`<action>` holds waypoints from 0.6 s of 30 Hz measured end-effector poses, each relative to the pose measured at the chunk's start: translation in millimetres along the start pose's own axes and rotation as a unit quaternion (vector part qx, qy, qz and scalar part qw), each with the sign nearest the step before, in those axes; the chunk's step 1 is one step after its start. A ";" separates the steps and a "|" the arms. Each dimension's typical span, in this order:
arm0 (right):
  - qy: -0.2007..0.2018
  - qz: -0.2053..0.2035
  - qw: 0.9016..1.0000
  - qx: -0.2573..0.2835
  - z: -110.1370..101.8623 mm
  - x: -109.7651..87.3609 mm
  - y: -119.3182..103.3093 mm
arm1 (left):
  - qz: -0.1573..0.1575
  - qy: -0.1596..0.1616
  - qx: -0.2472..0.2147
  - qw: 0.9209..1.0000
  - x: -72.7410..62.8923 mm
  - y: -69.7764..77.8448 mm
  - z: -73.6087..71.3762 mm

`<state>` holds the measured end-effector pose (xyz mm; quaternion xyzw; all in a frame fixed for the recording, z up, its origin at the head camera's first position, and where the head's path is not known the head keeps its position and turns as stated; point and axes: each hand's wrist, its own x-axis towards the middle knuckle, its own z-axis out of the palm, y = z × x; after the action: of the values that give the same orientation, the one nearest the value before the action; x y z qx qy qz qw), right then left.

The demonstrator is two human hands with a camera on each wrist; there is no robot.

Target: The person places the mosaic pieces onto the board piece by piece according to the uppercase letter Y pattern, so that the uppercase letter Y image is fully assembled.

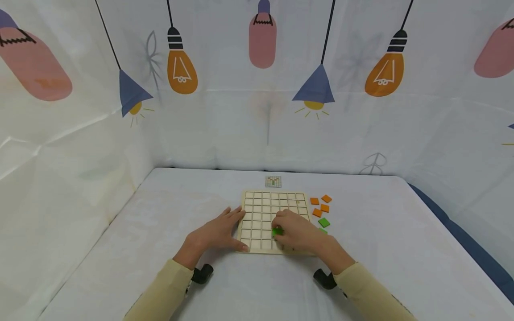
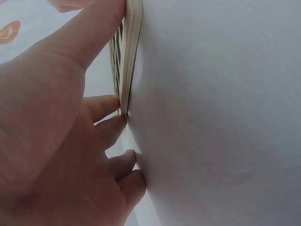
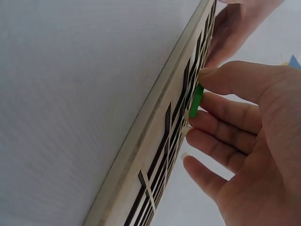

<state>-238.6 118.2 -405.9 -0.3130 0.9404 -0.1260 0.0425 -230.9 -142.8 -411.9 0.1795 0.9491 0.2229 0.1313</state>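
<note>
A pale wooden board [image 1: 257, 223] with a grid of square recesses lies flat on the table. My right hand [image 1: 295, 229] is over its lower right part and pinches a green square tile [image 1: 277, 232] between thumb and fingers. In the right wrist view the same green tile [image 3: 196, 101] shows edge-on, close to the grid. My left hand [image 1: 218, 232] rests at the board's left edge, fingers spread, with the thumb at the near left corner. The left wrist view shows its thumb and fingertips touching the board's side [image 2: 130, 56]. My right hand hides some of the grid cells.
Right of the board lie several orange tiles [image 1: 317, 212] and a loose green tile [image 1: 324, 222], with another partly hidden by the right hand. A small card with a grid pattern [image 1: 273, 181] lies behind the board. A printed white curtain [image 1: 241, 129] stands behind the table.
</note>
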 end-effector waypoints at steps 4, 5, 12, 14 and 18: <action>-0.001 0.002 1.000 -0.004 -0.8 -0.3 -2.5 | -0.001 -0.001 0.001 1.000 -0.1 0.5 -0.5; 0.000 0.000 1.000 -0.006 -0.9 -0.5 -2.9 | -0.002 -0.002 0.000 1.000 -0.4 0.6 -0.7; 0.009 -0.013 1.000 -0.015 -0.5 -2.2 -3.8 | -0.002 -0.005 -0.004 1.000 -0.9 -0.8 -0.8; 0.010 -0.016 1.000 -0.013 -0.8 -2.9 -3.9 | 0.000 -0.005 -0.005 1.000 -0.4 -1.5 -0.3; 0.006 -0.017 1.000 -0.012 -2.2 -4.3 -4.4 | 0.000 -0.004 -0.006 1.000 0.0 -1.8 0.6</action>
<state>-233.0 117.9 -402.6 -0.3283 0.9368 -0.1171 0.0309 -231.2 -144.0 -413.2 0.1800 0.9472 0.2279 0.1363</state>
